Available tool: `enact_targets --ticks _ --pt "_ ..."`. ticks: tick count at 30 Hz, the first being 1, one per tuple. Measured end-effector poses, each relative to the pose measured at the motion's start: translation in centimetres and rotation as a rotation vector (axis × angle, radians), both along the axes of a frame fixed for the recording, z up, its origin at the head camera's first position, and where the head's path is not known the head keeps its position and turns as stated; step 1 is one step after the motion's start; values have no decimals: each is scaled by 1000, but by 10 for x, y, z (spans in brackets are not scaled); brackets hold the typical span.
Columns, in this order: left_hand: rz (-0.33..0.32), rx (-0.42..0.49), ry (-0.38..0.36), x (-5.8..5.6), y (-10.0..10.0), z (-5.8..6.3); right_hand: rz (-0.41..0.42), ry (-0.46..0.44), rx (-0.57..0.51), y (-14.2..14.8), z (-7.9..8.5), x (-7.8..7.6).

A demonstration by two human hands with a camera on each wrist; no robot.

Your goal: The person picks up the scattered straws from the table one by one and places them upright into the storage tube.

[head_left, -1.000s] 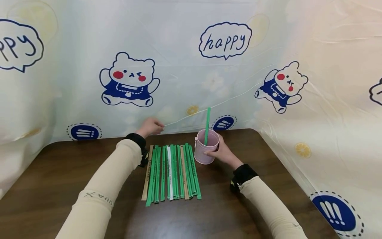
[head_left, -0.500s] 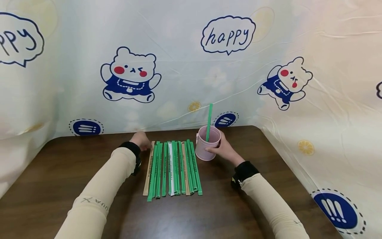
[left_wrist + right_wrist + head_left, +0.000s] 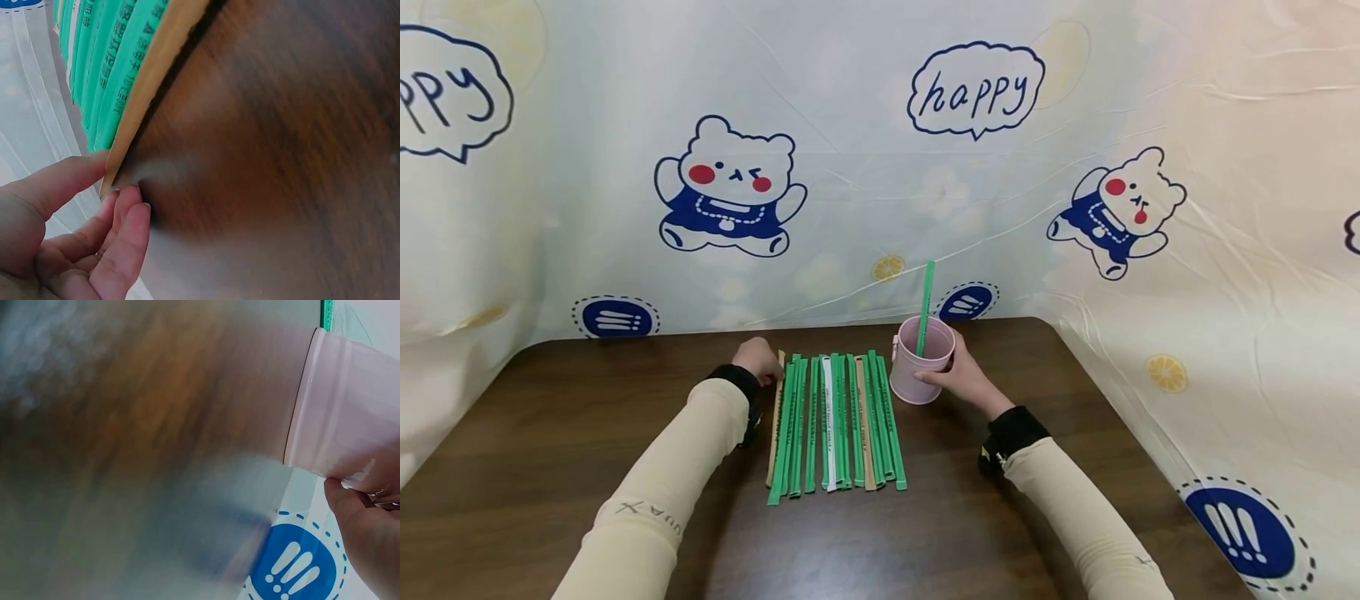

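At the left end of a row of paper-wrapped straws, my left hand (image 3: 757,358) pinches the far end of a brown wrapped straw (image 3: 156,69) between thumb and fingertips. That straw looks turned slightly on its edge. Beside it lie several green wrapped straws (image 3: 796,433), a white one (image 3: 830,425) and another brown one. My right hand (image 3: 962,383) holds the side of a small pink bucket (image 3: 913,383), thumb at the front and the other fingers partly hidden behind. One green wrapped straw (image 3: 928,292) stands tilted in the bucket, its lower part hidden inside.
Everything rests on a dark brown wooden table (image 3: 880,550). A printed curtain (image 3: 850,167) with bears and lettering hangs right behind the table's back edge and along both sides. The bucket stands close to the row's right end.
My left hand has come down from above the back edge to the leftmost brown straw and taken its far end, tilting it slightly. The right hand and bucket have stayed put.
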State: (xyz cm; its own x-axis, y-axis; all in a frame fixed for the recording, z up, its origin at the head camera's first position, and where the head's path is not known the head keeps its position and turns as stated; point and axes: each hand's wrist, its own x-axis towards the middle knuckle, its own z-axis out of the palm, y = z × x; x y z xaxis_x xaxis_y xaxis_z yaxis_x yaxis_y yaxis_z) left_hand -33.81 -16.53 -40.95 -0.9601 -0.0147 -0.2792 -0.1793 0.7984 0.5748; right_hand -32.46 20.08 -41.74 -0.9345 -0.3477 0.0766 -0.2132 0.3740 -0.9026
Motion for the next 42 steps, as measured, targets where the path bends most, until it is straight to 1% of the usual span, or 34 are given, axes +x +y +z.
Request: enact_targets --ticks 4,9,13,18,23,26,28,34,36,39,42 --pt "30 -1 20 3 2 -1 -18 24 8 4 -17 -11" --pt "63 5 18 3 -2 -5 -17 37 5 4 -18 -8" --pt "90 32 19 2 -4 -9 -19 33 -2 4 -20 -6" --pt "109 78 2 3 -7 -13 -8 9 -19 4 -21 -3" --pt "111 124 13 1 -11 -11 -14 29 -13 2 -20 -5" --pt "109 129 -4 1 -13 -6 -20 35 -2 2 -20 -6" --pt "101 115 -8 0 -13 -2 -20 36 -1 2 -19 -6" --pt "51 62 46 -5 -9 20 -23 44 2 3 -16 -8" --pt "43 79 63 -7 -7 28 -21 48 -3 4 -15 -9" --pt "53 137 77 -10 -6 38 -16 52 -6 4 -14 -10" --pt "33 182 104 -10 -5 45 -12 48 2 5 -15 -10"
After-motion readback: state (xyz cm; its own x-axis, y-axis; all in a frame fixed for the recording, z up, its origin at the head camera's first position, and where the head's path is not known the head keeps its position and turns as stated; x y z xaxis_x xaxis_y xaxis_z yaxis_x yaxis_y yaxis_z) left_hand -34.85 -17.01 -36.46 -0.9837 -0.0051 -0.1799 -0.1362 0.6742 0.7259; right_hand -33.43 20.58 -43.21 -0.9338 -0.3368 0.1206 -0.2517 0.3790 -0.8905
